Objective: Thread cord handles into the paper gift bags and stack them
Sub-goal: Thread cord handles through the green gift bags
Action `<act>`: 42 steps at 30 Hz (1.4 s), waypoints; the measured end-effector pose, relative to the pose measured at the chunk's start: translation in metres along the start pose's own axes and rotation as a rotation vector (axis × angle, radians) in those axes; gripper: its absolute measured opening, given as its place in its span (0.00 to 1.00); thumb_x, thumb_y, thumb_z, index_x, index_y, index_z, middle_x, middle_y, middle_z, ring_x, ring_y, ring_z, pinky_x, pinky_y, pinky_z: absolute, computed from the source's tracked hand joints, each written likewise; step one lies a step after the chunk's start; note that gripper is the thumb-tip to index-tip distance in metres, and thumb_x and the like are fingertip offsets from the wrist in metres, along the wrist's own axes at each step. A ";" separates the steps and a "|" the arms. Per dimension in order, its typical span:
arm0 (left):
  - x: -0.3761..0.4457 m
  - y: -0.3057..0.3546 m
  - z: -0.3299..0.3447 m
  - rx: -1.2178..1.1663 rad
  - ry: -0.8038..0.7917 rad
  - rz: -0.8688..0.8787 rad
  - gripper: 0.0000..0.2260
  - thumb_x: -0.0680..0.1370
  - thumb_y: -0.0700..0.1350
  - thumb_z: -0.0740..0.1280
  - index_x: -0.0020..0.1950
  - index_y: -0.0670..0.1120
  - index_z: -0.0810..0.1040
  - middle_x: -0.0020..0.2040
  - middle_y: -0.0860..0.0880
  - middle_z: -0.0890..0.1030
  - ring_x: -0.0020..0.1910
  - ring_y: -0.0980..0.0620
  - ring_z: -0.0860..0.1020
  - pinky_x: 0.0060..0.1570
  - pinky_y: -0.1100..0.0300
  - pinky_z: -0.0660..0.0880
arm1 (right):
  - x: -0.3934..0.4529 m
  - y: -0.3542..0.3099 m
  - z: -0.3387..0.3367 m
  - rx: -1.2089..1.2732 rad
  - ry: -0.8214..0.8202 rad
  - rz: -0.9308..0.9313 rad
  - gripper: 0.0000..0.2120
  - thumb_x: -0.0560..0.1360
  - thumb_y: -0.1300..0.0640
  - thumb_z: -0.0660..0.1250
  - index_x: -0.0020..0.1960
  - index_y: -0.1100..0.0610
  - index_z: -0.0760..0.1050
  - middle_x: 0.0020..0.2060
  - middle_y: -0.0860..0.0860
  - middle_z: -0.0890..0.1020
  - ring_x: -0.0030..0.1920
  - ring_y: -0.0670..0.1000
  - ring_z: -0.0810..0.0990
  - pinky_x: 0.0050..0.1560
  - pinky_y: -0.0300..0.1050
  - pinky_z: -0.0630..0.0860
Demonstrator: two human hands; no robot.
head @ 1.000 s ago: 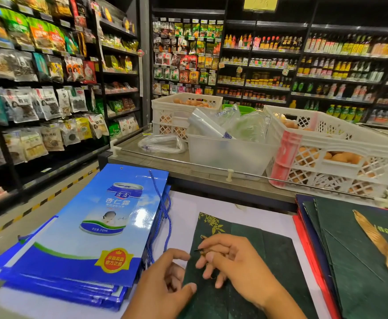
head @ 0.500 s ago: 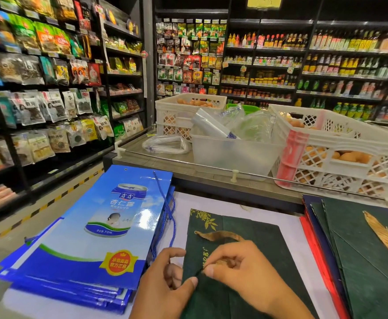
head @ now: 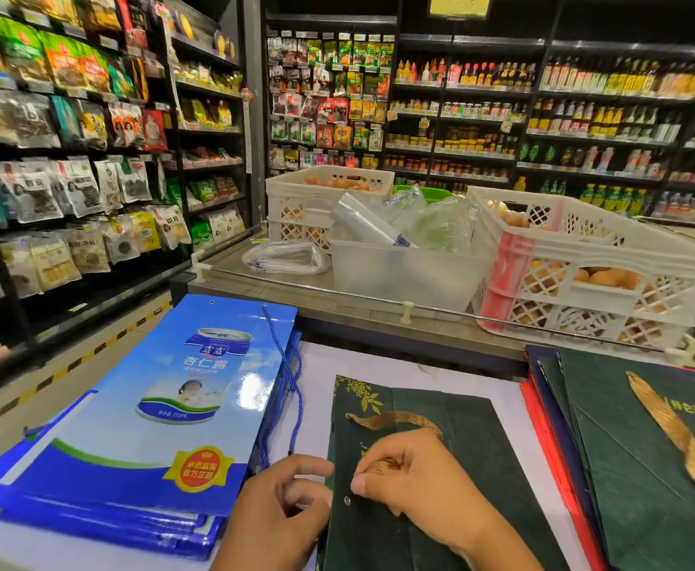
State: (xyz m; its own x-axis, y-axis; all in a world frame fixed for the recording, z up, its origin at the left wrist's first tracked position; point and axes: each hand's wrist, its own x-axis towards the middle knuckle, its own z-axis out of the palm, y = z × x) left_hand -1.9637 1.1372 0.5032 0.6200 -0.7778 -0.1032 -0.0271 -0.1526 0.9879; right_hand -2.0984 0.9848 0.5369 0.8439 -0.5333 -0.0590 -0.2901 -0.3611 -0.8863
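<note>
Green paper bag (head: 440,525) lies flat on the white desk (head: 378,364), right in front of the person, and that's the one being worked on. Only one view here, the head cam, so here's what it shows.

Gold cord (head: 395,420) arcs across the bag's top end, one end running under the right hand (head: 415,471). That hand's grip looks pinched on the cord's free end, fingers curled tight, thumb tip just beside the small punched hole (head: 347,500) near the bag's left edge. Left hand (head: 284,508) sits at that same edge with fingers curled; looks like it's steadying the bag, but I can't tell if it actually pinches the paper.

So I'd say this is mid-threading: one end seems in, second end not yet through the hole. Next move calls for lining the cord tip up with that hole and poking it through while the left hand keeps the edge from sliding.

Blue bags (head: 139,426) with blue cords sit stacked on the left, looking done. More green bags (head: 634,447) pile up on the right, one with a gold cord lying on top.
</note>
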 end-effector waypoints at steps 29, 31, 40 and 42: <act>-0.001 0.011 0.003 0.222 -0.030 0.049 0.11 0.78 0.34 0.72 0.45 0.50 0.87 0.38 0.52 0.87 0.42 0.65 0.82 0.39 0.70 0.77 | 0.002 0.005 0.004 0.078 0.037 -0.094 0.04 0.79 0.59 0.72 0.47 0.53 0.84 0.35 0.56 0.86 0.33 0.51 0.81 0.39 0.47 0.81; -0.001 0.009 0.002 0.207 -0.038 0.042 0.10 0.78 0.34 0.71 0.44 0.49 0.87 0.38 0.50 0.87 0.42 0.60 0.84 0.40 0.69 0.78 | 0.002 0.005 0.005 0.116 0.074 -0.115 0.05 0.82 0.61 0.67 0.52 0.54 0.82 0.35 0.57 0.86 0.32 0.52 0.80 0.40 0.47 0.80; -0.001 0.009 0.001 0.248 -0.022 0.060 0.11 0.79 0.36 0.70 0.45 0.51 0.87 0.41 0.53 0.87 0.47 0.65 0.82 0.46 0.65 0.81 | 0.002 0.005 0.001 0.076 0.090 -0.067 0.07 0.82 0.61 0.67 0.51 0.54 0.84 0.41 0.52 0.88 0.41 0.50 0.86 0.41 0.44 0.81; -0.001 0.010 0.001 0.262 -0.018 0.071 0.12 0.79 0.36 0.70 0.44 0.52 0.87 0.41 0.54 0.87 0.46 0.68 0.81 0.41 0.69 0.79 | 0.001 0.004 -0.001 0.039 0.052 -0.052 0.07 0.79 0.60 0.71 0.49 0.50 0.86 0.42 0.50 0.88 0.43 0.49 0.86 0.42 0.42 0.80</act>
State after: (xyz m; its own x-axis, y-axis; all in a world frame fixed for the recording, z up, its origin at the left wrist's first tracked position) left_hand -1.9657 1.1355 0.5129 0.5952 -0.8026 -0.0394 -0.2729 -0.2481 0.9295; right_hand -2.0993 0.9817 0.5337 0.8323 -0.5541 0.0109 -0.2277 -0.3598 -0.9048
